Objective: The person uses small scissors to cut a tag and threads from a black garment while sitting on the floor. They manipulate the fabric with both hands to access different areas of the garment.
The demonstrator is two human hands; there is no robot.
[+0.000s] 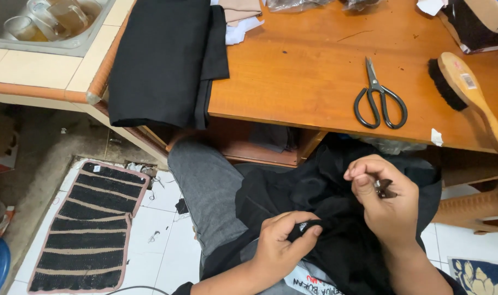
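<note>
A black garment (325, 202) lies across my lap below the wooden table. My left hand (284, 243) pinches a fold of this black cloth between thumb and fingers. My right hand (382, 199) is closed around a small dark metal tool, maybe a thread snipper (384, 188), held just above the cloth. The two hands are close together, a few centimetres apart. My grey trouser leg (205, 186) shows to the left of the cloth.
On the wooden table (303, 71) lie black-handled scissors (379, 98), a wooden brush with black bristles (467, 93) and folded black fabric (164, 60) hanging over the left edge. A sink with glasses (46, 22) is top left. A striped mat (90, 224) lies on the tiled floor.
</note>
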